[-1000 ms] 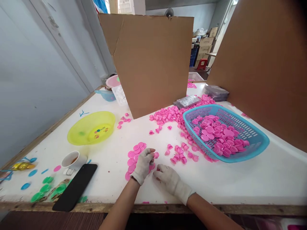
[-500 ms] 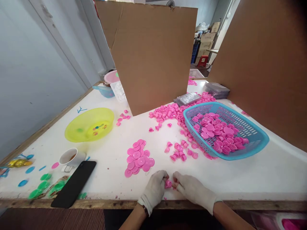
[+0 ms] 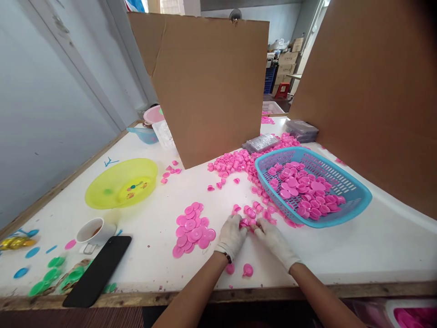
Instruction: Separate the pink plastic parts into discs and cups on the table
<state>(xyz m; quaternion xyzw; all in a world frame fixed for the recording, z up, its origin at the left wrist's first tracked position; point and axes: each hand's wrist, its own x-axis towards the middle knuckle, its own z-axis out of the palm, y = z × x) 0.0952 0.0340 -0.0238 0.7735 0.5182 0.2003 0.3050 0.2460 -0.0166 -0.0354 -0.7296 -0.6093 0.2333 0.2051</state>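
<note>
Both my hands wear pale gloves that leave the fingertips bare. My left hand (image 3: 231,237) is closed, its bent fingers on a small pink plastic cup (image 3: 243,222) at the near side of a loose cluster. From the right, my right hand (image 3: 276,241) reaches in with thumb and finger pinched at another cup, partly hidden by the fingers. More pink cups (image 3: 257,207) lie just beyond the fingertips. Closer to the table edge, a pink piece with a small stem (image 3: 247,270) and a round pink piece (image 3: 230,269) lie by my left wrist. Flat pink discs (image 3: 190,224) are heaped on the left.
A blue basket (image 3: 358,200) of pink pieces stands at right, beside a large pink pile (image 3: 235,161). Cardboard panels (image 3: 211,91) rise behind. Leftward are a yellow bowl (image 3: 102,187), a white cup (image 3: 89,231), a black phone (image 3: 99,273) and green pieces (image 3: 56,262).
Both hands have moved forward from the table edge to the small cluster of cups. The pink pieces they were handling now lie on the table near the edge.
</note>
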